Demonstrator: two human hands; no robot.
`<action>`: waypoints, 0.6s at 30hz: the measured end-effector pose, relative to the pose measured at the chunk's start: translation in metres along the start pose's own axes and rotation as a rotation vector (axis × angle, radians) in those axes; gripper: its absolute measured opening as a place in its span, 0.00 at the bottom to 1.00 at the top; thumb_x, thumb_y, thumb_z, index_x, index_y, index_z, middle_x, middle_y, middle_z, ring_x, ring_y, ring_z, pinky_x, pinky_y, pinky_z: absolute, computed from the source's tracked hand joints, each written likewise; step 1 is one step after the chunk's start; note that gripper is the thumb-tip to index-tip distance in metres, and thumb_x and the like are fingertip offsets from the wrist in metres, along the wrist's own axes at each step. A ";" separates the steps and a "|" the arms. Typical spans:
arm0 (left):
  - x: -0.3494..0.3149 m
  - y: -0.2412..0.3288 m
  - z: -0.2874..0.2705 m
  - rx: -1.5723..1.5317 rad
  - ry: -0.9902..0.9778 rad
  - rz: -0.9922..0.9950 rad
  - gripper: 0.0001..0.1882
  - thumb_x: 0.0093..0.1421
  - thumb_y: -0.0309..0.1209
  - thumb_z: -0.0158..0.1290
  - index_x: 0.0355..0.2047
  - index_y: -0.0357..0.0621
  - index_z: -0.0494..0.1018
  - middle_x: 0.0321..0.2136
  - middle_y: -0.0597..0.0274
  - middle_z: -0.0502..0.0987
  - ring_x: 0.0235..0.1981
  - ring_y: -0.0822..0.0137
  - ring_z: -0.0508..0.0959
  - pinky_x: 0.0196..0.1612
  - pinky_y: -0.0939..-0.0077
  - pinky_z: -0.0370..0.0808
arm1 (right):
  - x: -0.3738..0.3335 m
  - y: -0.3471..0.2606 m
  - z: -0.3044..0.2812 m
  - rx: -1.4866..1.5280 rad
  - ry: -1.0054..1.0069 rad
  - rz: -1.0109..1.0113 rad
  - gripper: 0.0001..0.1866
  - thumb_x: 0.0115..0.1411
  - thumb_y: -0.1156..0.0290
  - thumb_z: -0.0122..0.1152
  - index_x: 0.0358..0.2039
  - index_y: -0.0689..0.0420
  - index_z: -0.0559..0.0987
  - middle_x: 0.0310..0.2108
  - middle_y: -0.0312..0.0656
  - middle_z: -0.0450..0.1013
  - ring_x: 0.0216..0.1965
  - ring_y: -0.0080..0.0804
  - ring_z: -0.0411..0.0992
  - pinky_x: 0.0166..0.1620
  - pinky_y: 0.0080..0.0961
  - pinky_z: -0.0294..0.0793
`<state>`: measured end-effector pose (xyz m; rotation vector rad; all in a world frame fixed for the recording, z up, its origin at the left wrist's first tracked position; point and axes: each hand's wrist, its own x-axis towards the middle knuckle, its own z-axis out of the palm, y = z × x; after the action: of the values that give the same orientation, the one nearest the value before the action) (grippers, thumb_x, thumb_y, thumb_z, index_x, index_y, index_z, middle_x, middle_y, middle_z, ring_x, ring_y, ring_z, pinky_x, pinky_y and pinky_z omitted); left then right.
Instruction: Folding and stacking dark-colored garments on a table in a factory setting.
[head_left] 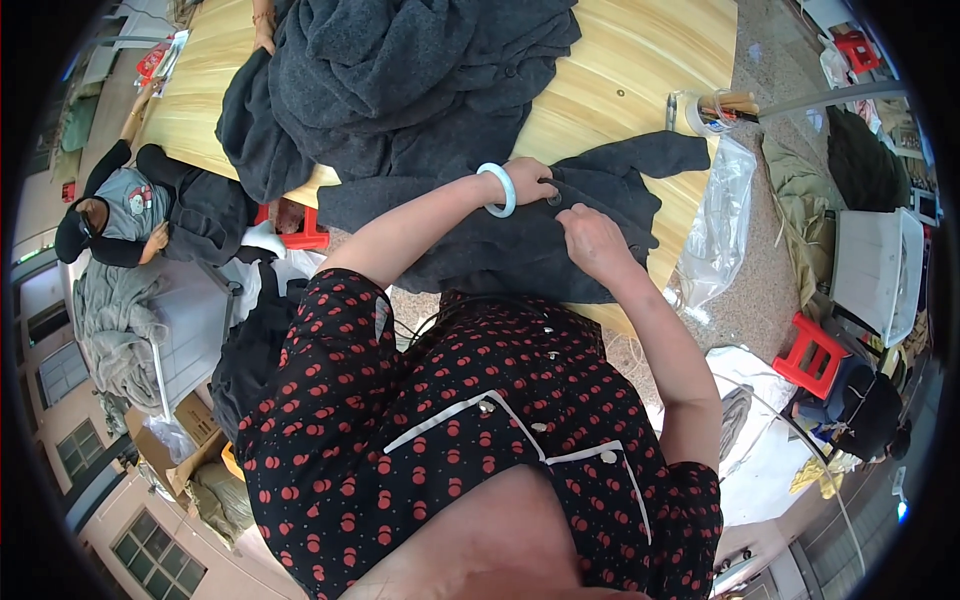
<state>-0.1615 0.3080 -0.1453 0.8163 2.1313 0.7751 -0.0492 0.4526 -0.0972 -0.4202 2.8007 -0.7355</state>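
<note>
A dark grey woollen garment lies spread along the near edge of the wooden table in front of me, one sleeve stretching out to the right. My left hand, with a pale bangle at its wrist, rests on the cloth, its fingers curled in and pressing the fabric beside a dark round button. Just right of that button, my right hand is closed in a pinch above the garment. Whatever is between its fingertips is too small to make out.
A large heap of dark grey garments covers the table's far left. A container of wooden-handled tools and small scissors stand at the right, above a clear plastic bag. A seated co-worker handles dark cloth at the left.
</note>
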 end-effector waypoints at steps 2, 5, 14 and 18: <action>-0.001 0.000 0.001 0.000 0.013 -0.010 0.17 0.48 0.41 0.49 0.27 0.37 0.73 0.27 0.45 0.73 0.32 0.50 0.72 0.37 0.67 0.67 | -0.001 0.003 0.003 -0.048 0.037 -0.018 0.05 0.47 0.77 0.46 0.23 0.62 0.71 0.24 0.50 0.67 0.30 0.44 0.68 0.36 0.34 0.68; -0.003 -0.002 0.003 0.038 0.025 -0.029 0.17 0.48 0.42 0.49 0.26 0.37 0.72 0.24 0.45 0.72 0.28 0.51 0.72 0.33 0.67 0.68 | -0.001 0.003 0.003 -0.093 0.030 0.033 0.04 0.46 0.77 0.47 0.23 0.62 0.71 0.24 0.50 0.67 0.30 0.44 0.68 0.36 0.35 0.68; -0.013 0.024 0.005 -0.391 0.148 -0.126 0.15 0.52 0.37 0.48 0.28 0.33 0.71 0.22 0.51 0.73 0.25 0.66 0.71 0.34 0.76 0.66 | 0.007 -0.009 -0.006 0.181 0.357 0.078 0.05 0.44 0.79 0.50 0.26 0.61 0.69 0.24 0.49 0.67 0.30 0.45 0.68 0.34 0.35 0.68; -0.016 0.018 0.008 -0.383 0.136 -0.074 0.16 0.52 0.37 0.47 0.29 0.33 0.71 0.23 0.50 0.73 0.26 0.64 0.72 0.34 0.75 0.66 | 0.004 -0.004 0.000 0.242 0.391 0.168 0.07 0.46 0.77 0.52 0.28 0.62 0.69 0.26 0.50 0.68 0.29 0.46 0.68 0.33 0.35 0.68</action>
<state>-0.1409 0.3097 -0.1308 0.4911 2.0228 1.1809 -0.0524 0.4476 -0.0952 0.0067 2.9897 -1.2105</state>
